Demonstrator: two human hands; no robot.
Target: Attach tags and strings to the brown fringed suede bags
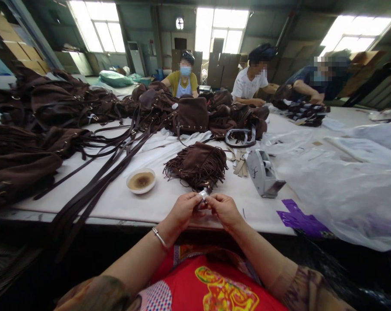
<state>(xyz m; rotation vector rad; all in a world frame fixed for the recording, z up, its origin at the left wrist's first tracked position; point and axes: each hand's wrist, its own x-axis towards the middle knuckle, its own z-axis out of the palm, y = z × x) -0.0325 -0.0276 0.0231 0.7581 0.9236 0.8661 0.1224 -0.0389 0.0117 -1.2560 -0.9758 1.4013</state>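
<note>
Just in front of me on the white table lies a dark brown fringed bag [200, 162], its fringe spread toward both sides. At its near end, my left hand [188, 207] and my right hand [222, 208] meet over a small silvery-white wrapped piece [203, 194]. Both hands pinch this piece between thumb and fingers. It seems joined to the bag by a short dark part; its exact kind is too small to make out. A white bowl [141, 181] of brownish stuff stands to the left of my hands.
Brown bags [66, 97] pile up at the left and back, with long dark straps [101, 185] trailing over the table edge. A grey tape dispenser [263, 175] stands to the right, near beige strips [240, 163]. Clear plastic sheeting [347, 185] covers the right side. Three co-workers sit opposite.
</note>
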